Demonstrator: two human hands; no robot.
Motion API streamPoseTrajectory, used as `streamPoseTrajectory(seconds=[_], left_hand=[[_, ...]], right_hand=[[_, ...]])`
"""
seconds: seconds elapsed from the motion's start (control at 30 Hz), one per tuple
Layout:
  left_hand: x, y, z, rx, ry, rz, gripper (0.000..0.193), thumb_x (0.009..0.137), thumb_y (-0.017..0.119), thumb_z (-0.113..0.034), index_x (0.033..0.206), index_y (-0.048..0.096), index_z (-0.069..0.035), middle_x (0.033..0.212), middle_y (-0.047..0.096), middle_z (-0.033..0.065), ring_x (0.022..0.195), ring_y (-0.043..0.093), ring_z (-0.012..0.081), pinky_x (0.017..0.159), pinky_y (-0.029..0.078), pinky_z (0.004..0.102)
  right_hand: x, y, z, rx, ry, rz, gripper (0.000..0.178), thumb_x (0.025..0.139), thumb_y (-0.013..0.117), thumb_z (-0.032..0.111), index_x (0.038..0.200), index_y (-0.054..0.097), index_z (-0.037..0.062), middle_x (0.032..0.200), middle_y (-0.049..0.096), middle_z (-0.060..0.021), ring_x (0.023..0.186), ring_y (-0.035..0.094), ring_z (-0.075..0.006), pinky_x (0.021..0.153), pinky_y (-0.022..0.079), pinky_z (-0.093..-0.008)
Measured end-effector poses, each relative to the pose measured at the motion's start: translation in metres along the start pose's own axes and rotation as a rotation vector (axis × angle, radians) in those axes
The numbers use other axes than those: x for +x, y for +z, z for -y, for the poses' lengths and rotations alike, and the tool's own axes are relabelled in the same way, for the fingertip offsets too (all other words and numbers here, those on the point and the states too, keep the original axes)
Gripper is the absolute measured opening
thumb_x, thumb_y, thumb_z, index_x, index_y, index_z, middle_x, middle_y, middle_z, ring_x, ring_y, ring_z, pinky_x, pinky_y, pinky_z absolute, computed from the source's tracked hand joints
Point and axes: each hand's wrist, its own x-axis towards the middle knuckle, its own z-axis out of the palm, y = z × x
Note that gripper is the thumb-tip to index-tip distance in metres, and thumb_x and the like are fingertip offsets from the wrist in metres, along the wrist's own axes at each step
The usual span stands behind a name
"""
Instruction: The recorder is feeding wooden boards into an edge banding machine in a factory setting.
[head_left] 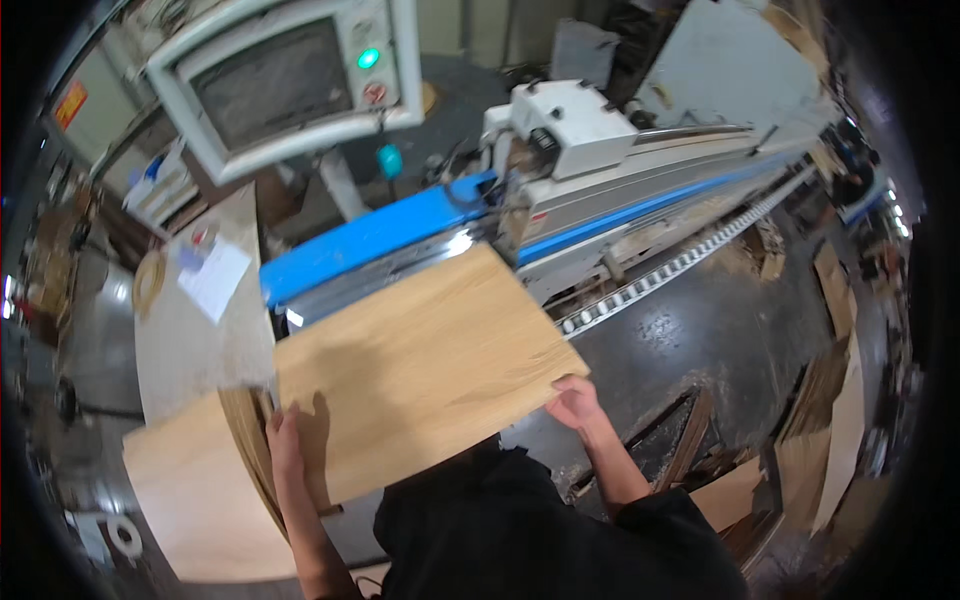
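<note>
Through the head camera I see a wooden board (pixel 430 370) laid out in front of the person's body, its far edge up against the machine (pixel 575 130), beside the long blue bar (pixel 370 240). The right hand (pixel 573 402) has its thumb and fingers clamped on the board's near right corner, thumb on top. The left hand (pixel 286 445) touches the board's left edge toward the near corner; its fingers are mostly hidden, so I cannot tell whether they close around it.

Just left of that hand, a stack of boards (pixel 205 490) sits by the near edge of the pale table (pixel 195 350). On the table I see a sheet of paper (pixel 216 280) toward the far right corner and a yellowish ring (pixel 149 283) at the left edge. Past the table's far left corner is a white box (pixel 163 190); things show in it, too small for me to make out. Above the blue bar stands a screen (pixel 275 85) in a white frame, with a lit green button (pixel 369 58).
</note>
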Motion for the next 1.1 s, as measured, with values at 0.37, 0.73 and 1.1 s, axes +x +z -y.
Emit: streamPoseTrajectory(seconds=[0.37, 0.73, 1.1], left_hand=[[0.14, 0.13, 0.017, -0.358, 0.308, 0.568, 0.062, 0.096, 0.07, -0.029, 0.143, 0.049, 0.004, 0.135, 0.057, 0.0214, 0.122, 0.057, 0.0335, 0.104, 0.047, 0.0451], [0.069, 0.054, 0.039, -0.102, 0.404, 0.404, 0.053, 0.095, 0.071, -0.033, 0.133, 0.055, 0.001, 0.117, 0.063, 0.0195, 0.105, 0.061, 0.0319, 0.091, 0.052, 0.0471], [0.052, 0.018, 0.069, 0.343, 0.65, 0.157, 0.059, 0.094, 0.07, -0.031, 0.138, 0.052, 0.004, 0.115, 0.062, 0.021, 0.104, 0.059, 0.0326, 0.09, 0.051, 0.0477]], right_hand=[[0.048, 0.028, -0.07, 0.166, 0.002, -0.263, 0.044, 0.1, 0.059, 0.026, 0.138, 0.054, 0.0054, 0.121, 0.072, -0.014, 0.106, 0.073, -0.0288, 0.093, 0.059, -0.0518], [0.055, 0.054, -0.093, 0.168, -0.083, -0.658, 0.036, 0.1, 0.058, 0.02, 0.133, 0.058, 0.0058, 0.128, 0.065, -0.0089, 0.115, 0.063, -0.0233, 0.099, 0.05, -0.0399], [0.063, -0.001, -0.142, 0.229, -0.032, -0.614, 0.038, 0.098, 0.06, 0.018, 0.133, 0.057, 0.0029, 0.129, 0.064, -0.0126, 0.12, 0.062, -0.0249, 0.102, 0.052, -0.042]])
